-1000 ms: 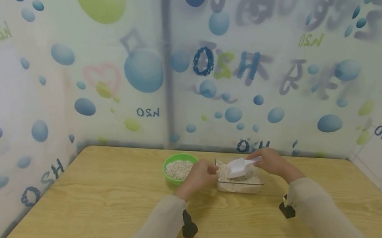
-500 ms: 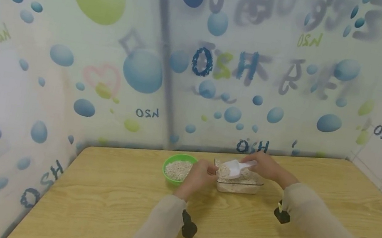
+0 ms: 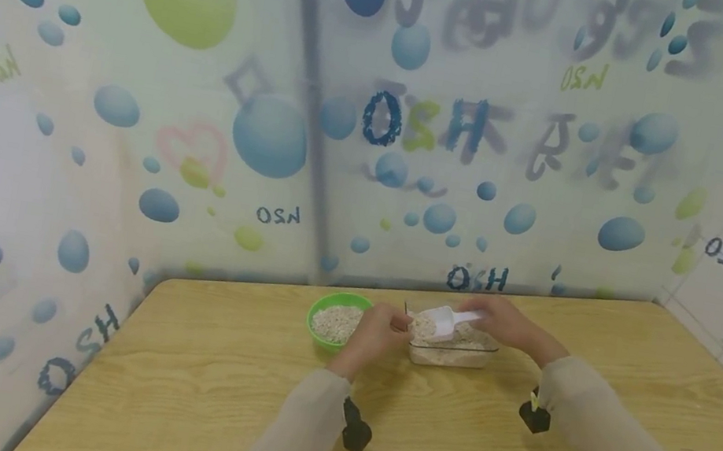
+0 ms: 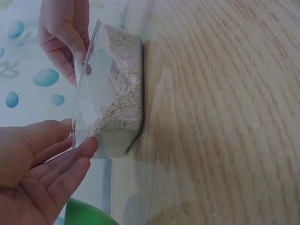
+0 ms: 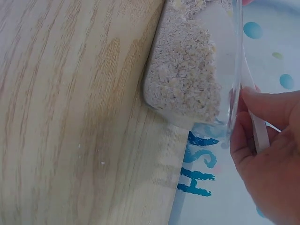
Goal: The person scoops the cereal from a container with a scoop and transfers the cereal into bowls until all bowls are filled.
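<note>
My left hand point(image 3: 378, 332) pinches the left end of a clear rectangular container point(image 3: 450, 358), thumb at the rim and fingers against the outer wall in the left wrist view. Pale flakes like oats point(image 4: 124, 105) fill much of the container and are heaped unevenly. My right hand point(image 3: 505, 321) grips the handle of a white scoop point(image 3: 446, 321), whose blade lies among the flakes, tipped toward the left end. In the right wrist view, thumb and fingers wrap the scoop handle point(image 5: 259, 131) beside the container's rim; the blade is hidden there.
A green bowl point(image 3: 344, 298) holding similar flakes stands just left of the container, partly behind my left hand. Both rest on a wooden table point(image 3: 218, 393) near its back edge. A printed curtain point(image 3: 407, 209) hangs close behind. A few crumbs point(image 5: 103, 162) lie on the wood.
My right hand has moved the scoop left and slightly down, from above the container's middle into the flakes at its left side. The left hand has stayed on the container.
</note>
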Demonstrator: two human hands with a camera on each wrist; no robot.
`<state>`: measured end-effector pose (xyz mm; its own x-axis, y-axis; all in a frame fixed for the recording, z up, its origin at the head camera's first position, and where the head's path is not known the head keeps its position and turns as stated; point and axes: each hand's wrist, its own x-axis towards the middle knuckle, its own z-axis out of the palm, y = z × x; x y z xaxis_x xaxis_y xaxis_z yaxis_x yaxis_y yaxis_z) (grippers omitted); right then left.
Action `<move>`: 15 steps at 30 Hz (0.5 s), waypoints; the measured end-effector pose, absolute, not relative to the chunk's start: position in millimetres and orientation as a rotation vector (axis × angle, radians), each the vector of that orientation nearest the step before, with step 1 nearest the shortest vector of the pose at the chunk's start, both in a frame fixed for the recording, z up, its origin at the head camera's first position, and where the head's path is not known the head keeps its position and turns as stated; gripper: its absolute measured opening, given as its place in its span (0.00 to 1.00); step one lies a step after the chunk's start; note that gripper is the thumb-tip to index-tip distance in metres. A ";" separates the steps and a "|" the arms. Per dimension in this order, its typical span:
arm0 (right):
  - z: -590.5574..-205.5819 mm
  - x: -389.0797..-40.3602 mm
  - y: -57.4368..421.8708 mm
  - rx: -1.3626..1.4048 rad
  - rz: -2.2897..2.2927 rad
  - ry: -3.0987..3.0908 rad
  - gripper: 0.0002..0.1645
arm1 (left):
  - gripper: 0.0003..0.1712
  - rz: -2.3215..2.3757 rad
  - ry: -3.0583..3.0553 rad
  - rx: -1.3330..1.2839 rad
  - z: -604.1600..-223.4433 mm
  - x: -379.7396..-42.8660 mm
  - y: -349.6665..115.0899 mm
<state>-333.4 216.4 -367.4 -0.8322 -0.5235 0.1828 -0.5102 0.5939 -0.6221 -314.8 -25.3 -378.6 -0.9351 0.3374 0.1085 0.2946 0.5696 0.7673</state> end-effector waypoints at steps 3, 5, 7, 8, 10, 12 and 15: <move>-366.0 -332.0 217.9 -0.887 -1.072 2.799 0.16 | 0.13 1.323 2.734 0.558 -378.5 -315.5 -25.6; -365.1 -331.5 219.4 -0.868 -1.081 2.798 0.16 | 0.13 1.319 2.734 0.562 -377.7 -316.1 -26.1; -364.1 -331.1 221.3 -0.854 -1.100 2.801 0.16 | 0.13 1.311 2.740 0.563 -376.2 -316.7 -26.8; -363.7 -330.9 222.6 -0.844 -1.112 2.802 0.16 | 0.13 1.307 2.742 0.560 -375.5 -317.0 -27.0; -363.3 -330.5 225.0 -0.833 -1.139 2.800 0.17 | 0.13 1.303 2.750 0.560 -374.7 -317.5 -27.6; -363.8 -329.9 228.7 -0.815 -1.159 2.796 0.17 | 0.13 1.296 2.748 0.564 -375.5 -317.5 -28.1; -365.2 -328.2 235.3 -0.799 -1.189 2.785 0.18 | 0.13 1.305 2.724 0.567 -377.7 -316.2 -28.6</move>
<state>-328.2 235.3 -365.2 -0.8697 -0.4575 0.1855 -0.4504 0.5814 -0.6776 -316.2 -28.6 -377.7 -0.9297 0.3556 0.0962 0.2978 0.5717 0.7645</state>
